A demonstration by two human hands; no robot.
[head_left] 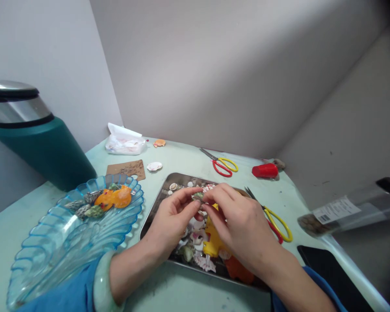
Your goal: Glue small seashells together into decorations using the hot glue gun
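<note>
Both my hands meet above a metal tray [156, 206] filled with several seashells. My left hand [172, 221] and my right hand [235, 219] pinch together a small greenish shell [198, 196] between their fingertips. Under my right hand lies a yellow tool [212, 242], perhaps a glue gun, resting among the shells in the tray. An orange shell [238, 269] lies at the tray's near edge.
A blue shell-shaped glass dish [65, 242] holding orange and speckled shells sits at the left. Behind it stands a teal flask [35, 134]. Two pairs of scissors [222, 165] [276, 221], a red cap [264, 170], a cardboard piece [126, 169], a plastic bag [125, 143] and a black phone [331, 271] lie around.
</note>
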